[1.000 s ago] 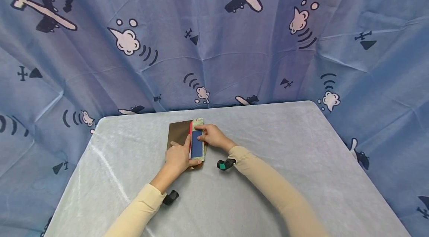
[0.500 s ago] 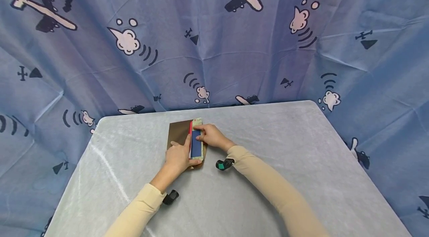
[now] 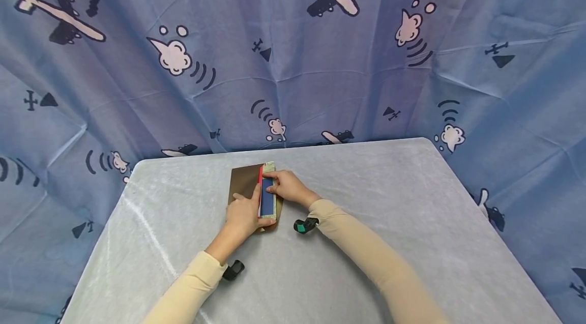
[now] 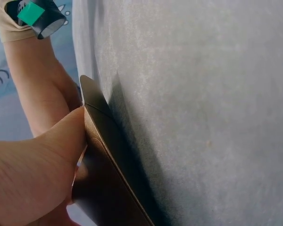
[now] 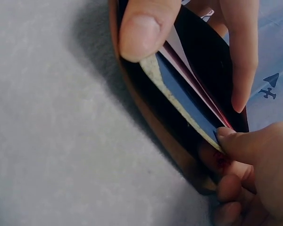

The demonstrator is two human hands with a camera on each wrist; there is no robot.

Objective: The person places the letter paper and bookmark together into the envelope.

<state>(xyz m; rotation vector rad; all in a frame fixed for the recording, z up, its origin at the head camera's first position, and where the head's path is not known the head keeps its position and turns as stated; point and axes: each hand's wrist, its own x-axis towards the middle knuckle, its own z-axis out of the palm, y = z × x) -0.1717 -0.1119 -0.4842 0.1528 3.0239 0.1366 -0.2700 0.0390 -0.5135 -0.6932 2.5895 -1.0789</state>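
Observation:
A brown folder (image 3: 244, 179), black inside in the right wrist view, stands partly spread on the table. Within it is a flat blue booklet (image 3: 267, 204) with a pale green patterned border; a red edge (image 3: 260, 173) runs beside it. My left hand (image 3: 242, 213) holds the folder, index finger along the red edge and thumb (image 5: 148, 35) at the near end. From the right, my right hand (image 3: 290, 185) pinches the booklet's edge between thumb and index finger. In the left wrist view, the left thumb (image 4: 66, 129) hooks over the folder's brown side (image 4: 106, 181).
A grey cloth covers the table (image 3: 366, 186), with rounded far corners. Behind it hangs a blue curtain (image 3: 297, 59) printed with planes and clouds. Each wrist carries a small black camera, one of them (image 3: 305, 225) with a green patch.
The right hand has shifted slightly left with the booklet, which shows narrower and leans further into the folder. More of the folder's brown right side shows. The left hand stays in place.

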